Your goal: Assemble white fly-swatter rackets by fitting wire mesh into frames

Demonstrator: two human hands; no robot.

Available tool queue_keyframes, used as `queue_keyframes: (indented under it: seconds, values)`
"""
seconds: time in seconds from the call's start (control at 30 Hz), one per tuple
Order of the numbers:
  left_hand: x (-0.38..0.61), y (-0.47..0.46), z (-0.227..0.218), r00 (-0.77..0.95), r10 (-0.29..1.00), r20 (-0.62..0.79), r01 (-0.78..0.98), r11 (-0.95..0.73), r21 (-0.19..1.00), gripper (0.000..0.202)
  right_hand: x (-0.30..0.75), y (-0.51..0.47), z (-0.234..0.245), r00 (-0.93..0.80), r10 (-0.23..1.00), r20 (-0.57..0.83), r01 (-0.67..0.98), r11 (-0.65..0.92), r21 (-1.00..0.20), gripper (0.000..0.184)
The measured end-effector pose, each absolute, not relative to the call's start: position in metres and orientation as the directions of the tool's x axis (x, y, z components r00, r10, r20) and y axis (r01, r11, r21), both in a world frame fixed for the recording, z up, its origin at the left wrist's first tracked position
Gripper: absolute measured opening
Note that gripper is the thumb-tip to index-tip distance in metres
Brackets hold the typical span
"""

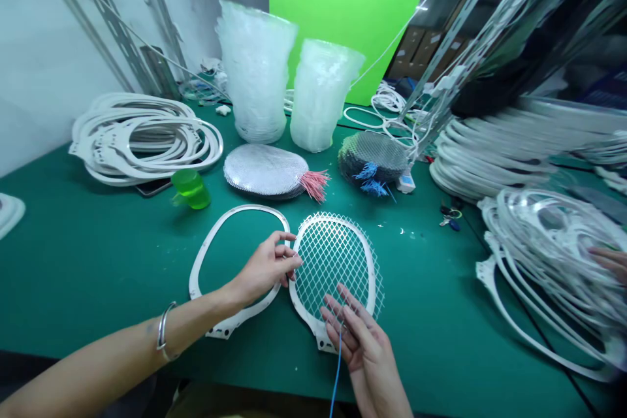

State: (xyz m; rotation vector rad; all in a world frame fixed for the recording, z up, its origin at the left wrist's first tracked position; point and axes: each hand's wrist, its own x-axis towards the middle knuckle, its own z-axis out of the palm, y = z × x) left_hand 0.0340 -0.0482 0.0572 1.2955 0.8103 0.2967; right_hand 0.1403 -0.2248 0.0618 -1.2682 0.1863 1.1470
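A white oval frame (372, 268) lies on the table with a diamond-patterned metal mesh (330, 255) spread over it, the mesh reaching past the rim on the right. My left hand (269, 264) is at the left side of this frame, fingers apart, fingertips at the mesh edge. Over the lower part of the mesh is my right hand (360, 343), palm turned up and fingers spread. A blue wire (336, 379) runs down in front of its fingers; whether they grip it is unclear. Under my left forearm lies a second, bare white frame (198, 261).
Behind are mesh stacks with pink wires (315, 185) and blue wires (375, 183), and two tall stacks of clear plastic pieces (257, 72). White frames (147, 137) pile up left and right (553, 261). A green container (191, 188) stands left. Another person's hand (610, 261) shows far right.
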Motion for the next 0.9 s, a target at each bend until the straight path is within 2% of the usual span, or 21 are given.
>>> queue_keyframes:
  seconds: [0.23,0.37,0.43,0.53,0.6,0.67,0.7,0.73,0.8,0.83,0.9]
  values:
    - [0.037,-0.052,0.055,0.706,0.628,-0.327,0.148,0.320,0.936,0.051,0.136,-0.223,0.057,0.527,0.622,-0.579,-0.778,0.079,-0.623,0.071]
    - [0.039,-0.060,0.053,0.720,0.589,-0.365,0.166,0.365,0.916,0.056,0.127,-0.220,0.047,0.606,0.623,-0.494,-0.696,0.114,-0.709,0.064]
    - [0.038,-0.062,0.053,0.721,0.585,-0.371,0.207,0.330,0.921,0.057,0.125,-0.216,0.052,0.679,0.612,-0.404,-0.605,0.155,-0.781,0.058]
    - [0.031,-0.057,0.058,0.686,0.653,-0.320,0.250,0.202,0.947,0.056,0.132,-0.213,0.074,0.779,0.581,-0.235,-0.423,0.211,-0.881,0.057]
    - [0.026,-0.048,0.063,0.667,0.696,-0.267,0.268,0.110,0.957,0.050,0.141,-0.216,0.091,0.804,0.578,-0.139,-0.264,0.138,-0.955,0.059]
    - [0.020,-0.037,0.068,0.671,0.714,-0.202,0.300,-0.012,0.954,0.041,0.150,-0.221,0.105,0.793,0.609,-0.015,0.012,-0.041,-0.999,0.057]
    - [0.019,-0.031,0.069,0.677,0.719,-0.161,0.326,-0.096,0.941,0.036,0.154,-0.224,0.109,0.761,0.645,0.069,0.206,-0.139,-0.969,0.056]
    - [0.018,-0.025,0.070,0.688,0.717,-0.117,0.359,-0.196,0.912,0.032,0.156,-0.226,0.110,0.703,0.693,0.161,0.417,-0.219,-0.882,0.056]
    - [0.020,-0.014,0.069,0.718,0.696,-0.022,0.427,-0.414,0.804,0.025,0.157,-0.228,0.105,0.505,0.804,0.316,0.780,-0.267,-0.566,0.063]
    - [0.023,-0.010,0.067,0.736,0.677,0.029,0.445,-0.515,0.732,0.023,0.155,-0.227,0.099,0.390,0.852,0.349,0.888,-0.248,-0.386,0.069]
    - [0.031,-0.003,0.062,0.770,0.626,0.121,0.446,-0.665,0.599,0.021,0.150,-0.224,0.083,0.229,0.905,0.357,0.973,-0.208,-0.096,0.076]
